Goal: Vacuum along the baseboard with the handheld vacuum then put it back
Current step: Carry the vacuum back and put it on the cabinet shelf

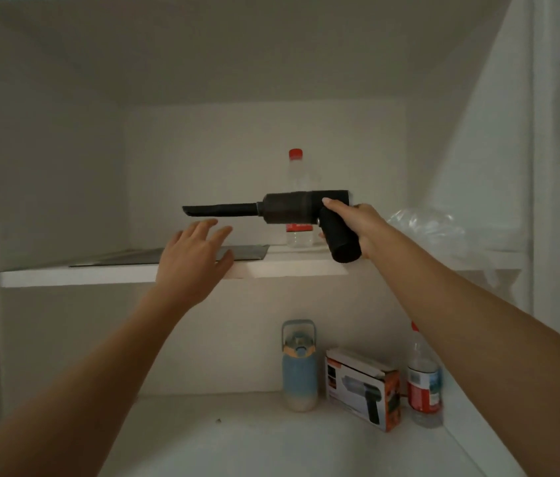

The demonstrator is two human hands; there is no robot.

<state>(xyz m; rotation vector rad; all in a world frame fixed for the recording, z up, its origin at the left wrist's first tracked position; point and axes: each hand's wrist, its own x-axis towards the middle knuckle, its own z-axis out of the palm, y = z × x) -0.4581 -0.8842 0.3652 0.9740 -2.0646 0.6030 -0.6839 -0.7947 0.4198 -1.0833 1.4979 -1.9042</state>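
No legible text: print on the cardboard box (363,390) and the lower bottle's label (423,390) too blurred.

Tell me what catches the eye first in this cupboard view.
A black handheld vacuum is held level in the right hand above the upper shelf, its nozzle pointing left. The open left hand reaches toward that shelf's front edge below the nozzle. On the lower shelf stand a blue flask and a printed box.

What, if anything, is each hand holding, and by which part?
The right hand grips the black handheld vacuum with a long narrow nozzle by its cylindrical handle, below the body. The left hand, fingers spread, holds nothing.
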